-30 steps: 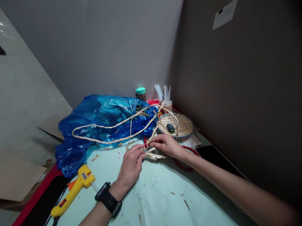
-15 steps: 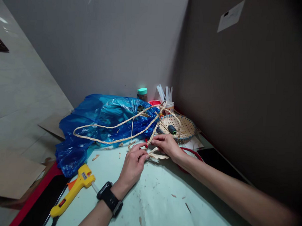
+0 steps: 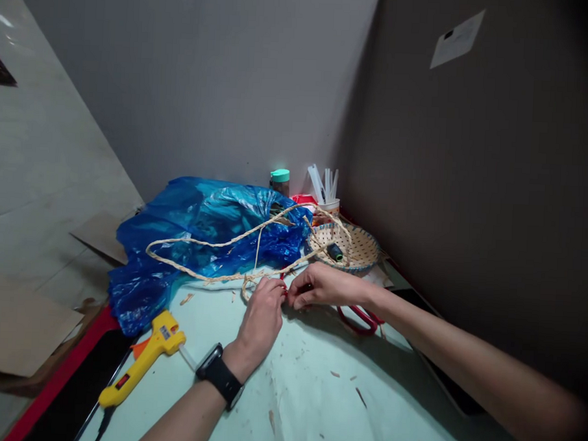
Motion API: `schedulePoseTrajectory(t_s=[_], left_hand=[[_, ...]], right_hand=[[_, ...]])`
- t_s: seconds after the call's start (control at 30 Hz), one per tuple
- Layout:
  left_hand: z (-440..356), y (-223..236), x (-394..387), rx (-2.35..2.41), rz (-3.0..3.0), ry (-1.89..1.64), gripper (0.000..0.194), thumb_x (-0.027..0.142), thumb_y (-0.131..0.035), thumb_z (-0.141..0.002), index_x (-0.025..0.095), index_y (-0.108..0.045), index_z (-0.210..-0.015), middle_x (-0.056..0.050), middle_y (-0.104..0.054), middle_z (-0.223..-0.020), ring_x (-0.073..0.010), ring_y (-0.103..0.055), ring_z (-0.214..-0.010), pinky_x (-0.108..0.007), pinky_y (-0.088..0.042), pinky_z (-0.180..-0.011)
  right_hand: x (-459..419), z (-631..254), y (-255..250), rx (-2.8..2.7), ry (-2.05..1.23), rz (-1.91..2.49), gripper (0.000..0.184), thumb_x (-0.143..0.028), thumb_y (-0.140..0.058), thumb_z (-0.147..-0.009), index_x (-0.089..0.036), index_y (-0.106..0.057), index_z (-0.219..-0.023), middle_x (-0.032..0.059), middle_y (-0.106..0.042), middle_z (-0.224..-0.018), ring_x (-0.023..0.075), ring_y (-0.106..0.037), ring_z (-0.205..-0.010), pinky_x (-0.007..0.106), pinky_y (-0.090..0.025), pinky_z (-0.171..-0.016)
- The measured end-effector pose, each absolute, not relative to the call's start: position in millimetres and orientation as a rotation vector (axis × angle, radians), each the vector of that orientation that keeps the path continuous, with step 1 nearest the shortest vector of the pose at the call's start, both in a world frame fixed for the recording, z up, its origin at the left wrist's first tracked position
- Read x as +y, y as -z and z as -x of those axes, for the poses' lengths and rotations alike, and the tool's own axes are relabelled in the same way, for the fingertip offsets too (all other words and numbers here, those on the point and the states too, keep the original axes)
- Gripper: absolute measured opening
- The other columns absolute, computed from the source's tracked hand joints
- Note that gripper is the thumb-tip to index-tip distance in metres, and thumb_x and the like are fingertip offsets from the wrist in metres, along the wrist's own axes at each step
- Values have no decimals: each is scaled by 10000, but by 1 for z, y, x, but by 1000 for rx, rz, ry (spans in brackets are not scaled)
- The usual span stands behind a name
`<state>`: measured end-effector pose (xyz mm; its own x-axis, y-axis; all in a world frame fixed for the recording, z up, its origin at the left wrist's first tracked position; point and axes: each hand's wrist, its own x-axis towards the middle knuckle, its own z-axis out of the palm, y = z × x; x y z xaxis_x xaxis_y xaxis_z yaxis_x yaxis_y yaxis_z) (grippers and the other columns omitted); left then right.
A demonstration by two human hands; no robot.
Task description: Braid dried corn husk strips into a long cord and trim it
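Note:
A long braided straw cord (image 3: 215, 244) loops over the blue plastic bag and runs down to my hands. My left hand (image 3: 263, 313), with a black watch on its wrist, is closed, its fingertips pinching the cord's end, mostly hidden. A small red strip (image 3: 284, 286) shows at its fingertips. My right hand (image 3: 325, 285) meets the left fingertips, thumb and fingers curled into a pinch; what lies in it is hidden. Red-handled scissors (image 3: 362, 322) lie under the right forearm, partly covered.
A blue plastic bag (image 3: 202, 203) lies at the back. Behind my right hand stands a woven basket (image 3: 365, 246) with a dark thread spool (image 3: 335, 251). A cup (image 3: 329, 208) of white sticks and a green-lidded jar (image 3: 279, 181) are behind. A yellow glue gun (image 3: 144, 360) lies left.
My right hand has moved down beside my left fingertips. The cord's raised part has dropped lower, and the pale loose strands are now out of sight. More of the red handles shows.

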<state>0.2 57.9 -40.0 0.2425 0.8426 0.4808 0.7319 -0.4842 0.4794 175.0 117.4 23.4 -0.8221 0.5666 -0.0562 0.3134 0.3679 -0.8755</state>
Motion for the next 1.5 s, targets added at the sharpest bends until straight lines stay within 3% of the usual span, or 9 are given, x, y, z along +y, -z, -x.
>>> schedulePoseTrajectory(t_s=[0.13, 0.2, 0.4, 0.63, 0.83, 1.03, 1.23, 1.37, 1.5], left_hand=[[2, 40, 55, 1532, -2327, -1132, 255, 46, -420, -879, 156, -639, -810, -113, -637, -1107, -231, -548, -1077, -431, -448, -964], [4, 38, 54, 1512, -2331, -1113, 255, 55, -429, -882, 157, -640, -783, -111, -643, -1125, -230, -554, -1088, -434, -443, -973], [9, 31, 52, 1469, -2315, -1081, 254, 76, -445, -878, 164, -676, -815, -103, -666, -1100, -234, -578, -1069, -444, -440, -964], [14, 17, 54, 1283, -2132, -905, 241, 136, -512, -845, 181, -669, -667, -91, -682, -1110, -245, -594, -1085, -416, -434, -950], [26, 12, 59, 1124, -1870, -862, 197, 204, -557, -826, 184, -704, -696, -96, -659, -1151, -255, -555, -1149, -421, -391, -1003], [24, 12, 57, 1058, -2057, -742, 189, 191, -565, -824, 204, -685, -678, -79, -614, -1209, -248, -504, -1202, -418, -383, -1007], [27, 10, 57, 1065, -1865, -889, 207, 226, -547, -843, 189, -697, -705, -96, -646, -1128, -244, -534, -1162, -418, -379, -1010], [27, 13, 58, 1066, -1668, -946, 208, 271, -573, -836, 170, -675, -686, -95, -626, -1202, -247, -547, -1137, -390, -420, -944], [24, 20, 59, 996, -1398, -1041, 188, 296, -601, -823, 150, -658, -719, -87, -604, -1260, -189, -606, -948, -306, -471, -786]], right_hand=[[95, -174, -27, -2658, -454, 1079, 195, -140, -523, -821, -132, -712, -773, 59, -672, -672, 114, -512, -574, 244, -300, -560], [85, -175, -23, -2682, -336, 1167, 237, -140, -489, -834, -130, -702, -730, 81, -674, -663, 120, -506, -558, 256, -276, -546], [77, -186, -21, -2713, -332, 1221, 219, -164, -491, -840, -166, -705, -796, 69, -701, -735, 131, -563, -621, 241, -286, -553], [81, -194, -21, -2608, -233, 1485, 194, -144, -520, -782, -158, -713, -771, 115, -681, -699, 184, -572, -592, 266, -244, -519], [86, -196, -19, -2546, -391, 1444, 189, -206, -530, -810, -168, -707, -760, 66, -664, -653, 150, -555, -577, 241, -295, -531], [89, -193, -35, -2468, -494, 1318, 191, -159, -493, -798, -148, -681, -764, 28, -621, -639, 124, -491, -569, 237, -284, -540], [81, -194, -24, -2513, -741, 1124, 176, -182, -518, -819, -166, -691, -791, -4, -627, -682, 121, -537, -618, 207, -359, -571], [72, -196, -14, -2348, -588, 995, 166, -219, -536, -865, -165, -691, -846, 63, -614, -961, 163, -556, -849, 260, -412, -753], [62, -193, -1, -2394, -313, 1002, 210, -207, -495, -891, -174, -692, -825, 76, -567, -892, 182, -505, -861, 284, -382, -759]])
